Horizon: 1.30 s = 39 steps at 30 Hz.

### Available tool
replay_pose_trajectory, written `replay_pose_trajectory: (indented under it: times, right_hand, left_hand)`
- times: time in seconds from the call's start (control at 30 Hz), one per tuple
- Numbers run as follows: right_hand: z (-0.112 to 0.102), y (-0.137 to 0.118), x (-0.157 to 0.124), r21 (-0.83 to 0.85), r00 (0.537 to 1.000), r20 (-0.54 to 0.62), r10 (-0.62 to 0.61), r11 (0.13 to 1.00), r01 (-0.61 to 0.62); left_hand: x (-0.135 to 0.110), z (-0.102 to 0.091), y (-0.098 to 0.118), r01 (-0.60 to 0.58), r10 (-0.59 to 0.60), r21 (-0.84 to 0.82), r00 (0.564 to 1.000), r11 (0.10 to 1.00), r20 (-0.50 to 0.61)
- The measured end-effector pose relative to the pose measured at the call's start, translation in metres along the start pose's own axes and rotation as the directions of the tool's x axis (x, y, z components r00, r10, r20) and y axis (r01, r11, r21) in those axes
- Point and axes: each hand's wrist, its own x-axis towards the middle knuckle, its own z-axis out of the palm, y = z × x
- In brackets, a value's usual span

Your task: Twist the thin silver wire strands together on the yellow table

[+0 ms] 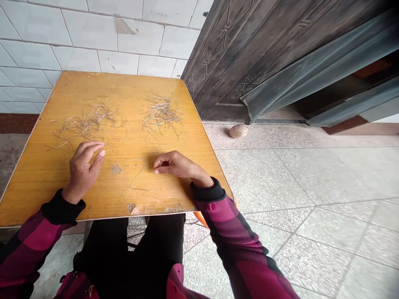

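Note:
Two loose tangles of thin silvery strands, perhaps wire or fibre, lie on a yellow wood-veneer tabletop (pixel 131 93): the left tangle (pixel 85 123) and the right tangle (pixel 162 116). A few single strands (pixel 137 178) curve across the board between my hands. My left hand (pixel 83 166) rests below the left tangle with its fingers curled toward the thumb. My right hand (pixel 174 164) lies to the right of the single strands, its fingertips drawn together. Any strand in either hand is too thin to make out.
The board has chipped patches along its near edge and in its middle. A white tiled wall stands behind it, and a dark embossed metal door (pixel 249 62) stands to the right. A small ball (pixel 238 131) sits on the speckled tile floor beside the door.

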Motion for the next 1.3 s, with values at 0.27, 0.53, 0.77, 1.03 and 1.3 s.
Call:
replay_pose_trajectory:
  times: [0.27, 0.53, 0.77, 1.03, 1.3]
  right_hand:
    - [0.003, 0.007, 0.004, 0.008, 1.000, 0.003, -0.020, 1.000, 0.020]
    - [0.008, -0.014, -0.011, -0.070, 0.994, -0.030, -0.103, 0.992, 0.101]
    - [0.046, -0.028, -0.054, -0.476, 0.971, -0.072, -0.229, 0.863, 0.168]
    - [0.075, -0.025, -0.058, -0.682, 0.953, -0.181, -0.242, 0.729, 0.056]
    - [0.076, -0.034, -0.044, -0.876, 0.975, -0.024, -0.221, 0.475, 0.086]
  left_hand:
    - [0.000, 0.001, -0.001, -0.037, 0.037, 0.016, 0.999, 0.999, 0.014]
    - [0.001, 0.000, -0.002, -0.036, 0.037, -0.005, 0.999, 0.999, 0.008]
    - [0.002, -0.006, 0.003, -0.038, 0.039, -0.035, 0.999, 0.999, 0.027]
    - [0.005, -0.013, 0.004, -0.008, 0.006, -0.050, 1.000, 0.999, -0.030]
    - [0.014, -0.047, -0.025, 0.243, -0.301, -0.196, 0.881, 0.950, -0.365]
